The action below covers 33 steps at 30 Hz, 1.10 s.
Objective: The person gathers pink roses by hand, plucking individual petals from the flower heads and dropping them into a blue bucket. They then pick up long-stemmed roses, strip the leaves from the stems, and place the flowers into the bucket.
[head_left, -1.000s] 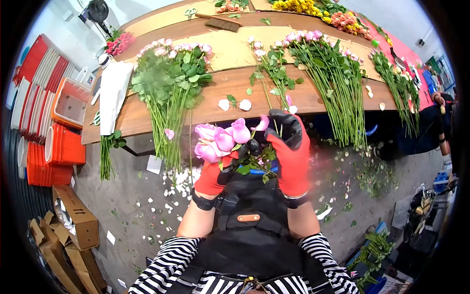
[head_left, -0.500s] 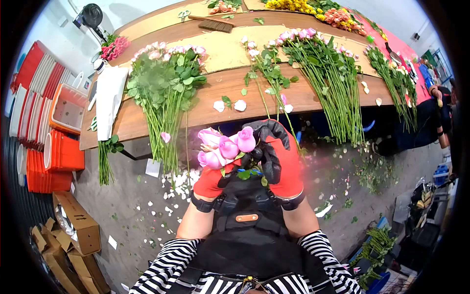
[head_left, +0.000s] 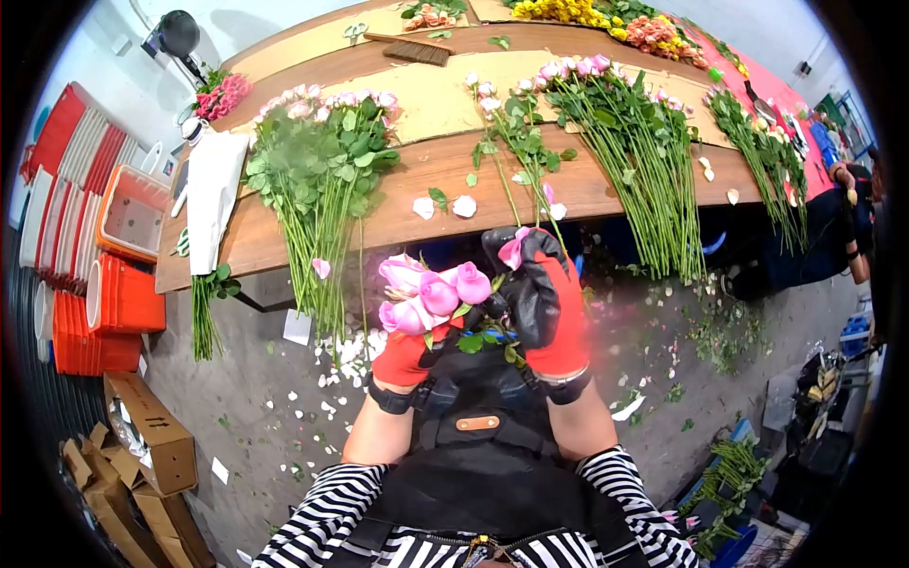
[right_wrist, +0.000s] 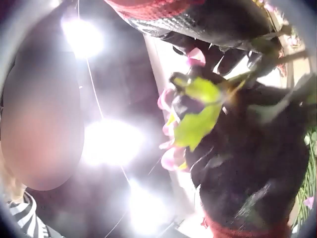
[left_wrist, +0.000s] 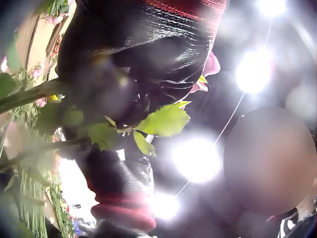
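My left hand [head_left: 402, 355], in a red glove with black palm and fingers, grips a small bunch of pink roses [head_left: 437, 295] by their stems in front of the apron. Four-sided views aside, the leaves [left_wrist: 163, 120] stick out below that fist in the left wrist view. Just right of the blooms, my right hand [head_left: 549, 308], gloved alike, pinches a loose pink petal [head_left: 514, 248] between thumb and fingers. The same petal [right_wrist: 196, 57] shows under the right fingers in the right wrist view, apart from the blooms.
A wooden table [head_left: 398, 204] ahead bears bundles of pale pink roses [head_left: 327, 151], more long-stemmed roses [head_left: 634, 142] and a brush [head_left: 417, 47]. Petals [head_left: 346, 355] litter the floor. Orange crates [head_left: 123, 293] and cardboard boxes [head_left: 151, 431] stand left. Another person [head_left: 852, 208] is at far right.
My right hand came in from the right to the blooms, then drew slightly away with a pink petal in its fingers. The left hand kept its grip on the roses, nearly still.
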### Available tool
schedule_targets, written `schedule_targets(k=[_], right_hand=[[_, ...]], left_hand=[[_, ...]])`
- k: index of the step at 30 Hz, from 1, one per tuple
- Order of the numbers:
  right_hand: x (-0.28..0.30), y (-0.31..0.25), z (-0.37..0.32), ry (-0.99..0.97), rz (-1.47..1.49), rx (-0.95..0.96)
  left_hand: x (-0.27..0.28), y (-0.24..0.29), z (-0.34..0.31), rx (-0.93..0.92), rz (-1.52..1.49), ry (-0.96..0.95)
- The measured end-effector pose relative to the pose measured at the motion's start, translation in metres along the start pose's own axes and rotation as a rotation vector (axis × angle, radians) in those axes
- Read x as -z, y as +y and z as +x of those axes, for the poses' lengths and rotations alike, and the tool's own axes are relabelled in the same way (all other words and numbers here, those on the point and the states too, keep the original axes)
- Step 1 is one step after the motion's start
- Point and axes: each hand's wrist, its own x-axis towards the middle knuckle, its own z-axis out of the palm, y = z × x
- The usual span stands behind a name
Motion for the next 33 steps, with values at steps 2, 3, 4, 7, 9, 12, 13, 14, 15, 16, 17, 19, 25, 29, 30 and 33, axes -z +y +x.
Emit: schedule_targets(k=[2, 3, 4, 7, 9, 12, 13, 14, 15, 16, 17, 19, 25, 29, 30, 33], right_hand=[[0.02, 0.011, 0.016, -0.057, -0.175, 0.062], [0.022, 0.013, 0.016, -0.114, -0.239, 0.098], [0.022, 0.016, 0.015, -0.171, -0.302, 0.136], [0.035, 0.027, 0.015, -0.498, -0.604, 0.157], [0.044, 0.046, 0.007, -0.605, -0.977, 0.304], [0.05, 0.066, 0.004, -0.695, -1.178, 0.516], [0.05, 0.066, 0.003, -0.676, -1.158, 0.449], [0.052, 0.064, 0.003, -0.655, -1.137, 0.385], [0.054, 0.061, 0.003, -0.633, -1.116, 0.323], [0.056, 0.055, 0.001, -0.607, -1.103, 0.184], [0.06, 0.046, -0.003, -0.578, -1.089, 0.045], [0.088, 0.051, -0.008, -0.541, -1.021, 0.114], [0.119, -0.008, -0.04, -0.304, -0.89, -0.017], [0.157, -0.045, -0.05, 0.061, -0.866, -0.211], [0.173, -0.045, -0.047, 0.058, -0.897, 0.087], [0.201, -0.088, -0.04, 0.286, -0.955, 0.084]], left_hand=[[0.012, -0.015, 0.003, -0.037, -0.135, 0.088], [0.013, 0.013, -0.002, -0.114, 0.042, 0.125], [0.014, 0.038, -0.005, -0.18, 0.182, 0.183], [0.014, 0.096, -0.007, -0.252, 0.192, 0.387], [0.019, 0.128, -0.005, -0.339, 0.006, 0.398], [0.034, 0.16, 0.0, -0.396, -0.582, 0.179], [0.043, 0.168, 0.002, -0.366, -0.843, 0.089], [0.047, 0.173, 0.003, -0.379, -0.834, 0.131], [0.051, 0.179, 0.004, -0.392, -0.825, 0.174], [0.056, 0.185, 0.006, -0.403, -0.814, 0.217], [0.063, 0.189, 0.006, -0.404, -0.681, 0.232], [0.095, 0.177, 0.018, -0.523, 0.106, 0.355], [0.075, 0.139, 0.084, -0.558, 0.258, 0.314], [0.072, 0.073, 0.127, -0.135, -0.171, 0.071], [0.051, 0.082, 0.129, -0.051, -0.415, -0.023], [0.016, 0.08, 0.13, 0.048, -0.607, -0.128]])
